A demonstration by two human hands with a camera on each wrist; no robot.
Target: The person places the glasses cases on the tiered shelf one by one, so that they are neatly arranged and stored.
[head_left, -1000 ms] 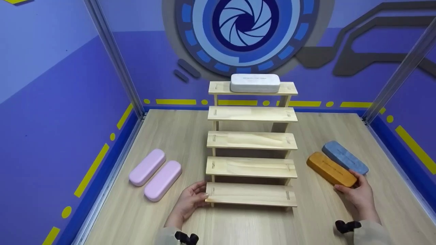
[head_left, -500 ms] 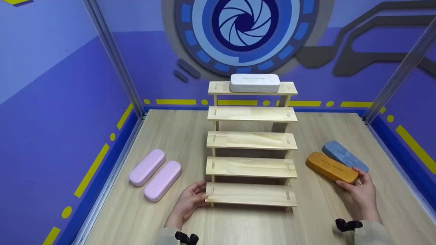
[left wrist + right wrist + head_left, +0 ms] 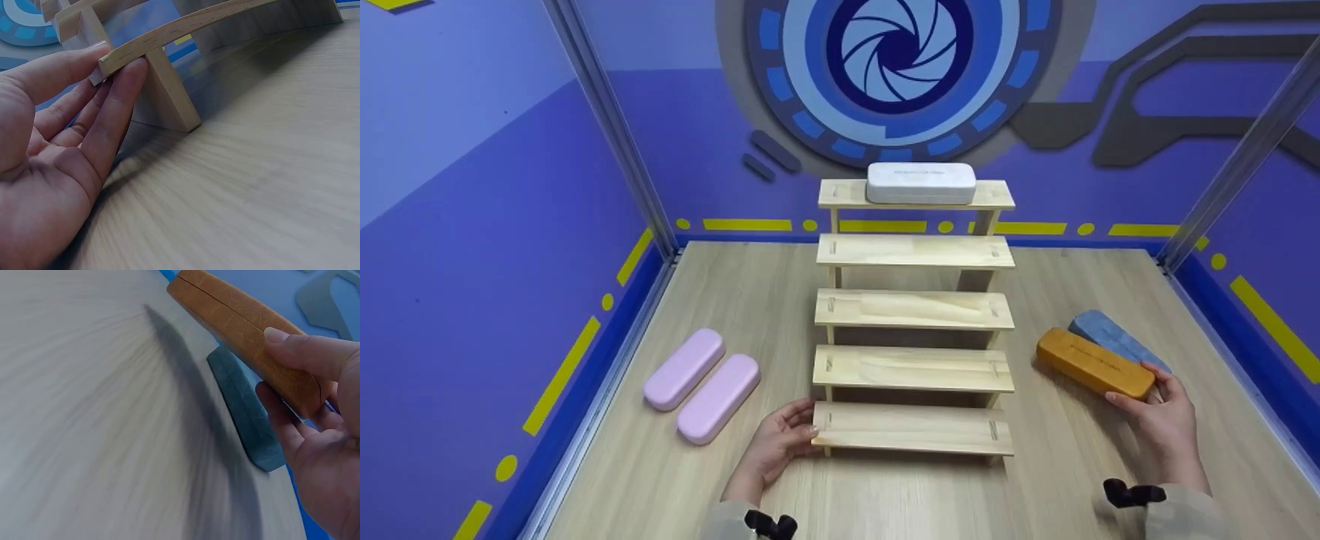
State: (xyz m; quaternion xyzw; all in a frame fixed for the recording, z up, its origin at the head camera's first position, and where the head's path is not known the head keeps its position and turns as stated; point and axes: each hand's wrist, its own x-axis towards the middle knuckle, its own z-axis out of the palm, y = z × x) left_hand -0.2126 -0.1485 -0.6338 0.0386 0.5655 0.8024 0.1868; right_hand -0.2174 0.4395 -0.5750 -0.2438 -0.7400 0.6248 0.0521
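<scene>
My right hand [image 3: 1166, 424] grips the near end of an orange-brown glasses case [image 3: 1095, 363], thumb on one side and fingers underneath. In the right wrist view the orange case [image 3: 247, 337] is raised off the table, its shadow falling below. A blue glasses case [image 3: 1121, 341] lies behind it, partly covered. My left hand [image 3: 775, 446] pinches the left end of the lowest board of a stepped wooden rack [image 3: 915, 429]; in the left wrist view the thumb lies on top of the board [image 3: 169, 31] and fingers below. A white glasses case [image 3: 921, 184] sits on the top step.
Two pink glasses cases [image 3: 685, 370] lie side by side on the table left of the rack. Purple-blue panels with metal corner posts [image 3: 611, 135] enclose the table [image 3: 750, 285] on the left, back and right.
My right hand has lifted the orange case off the table and shifted it slightly right, so it now overlaps more of the blue case. The left hand stays at the rack.
</scene>
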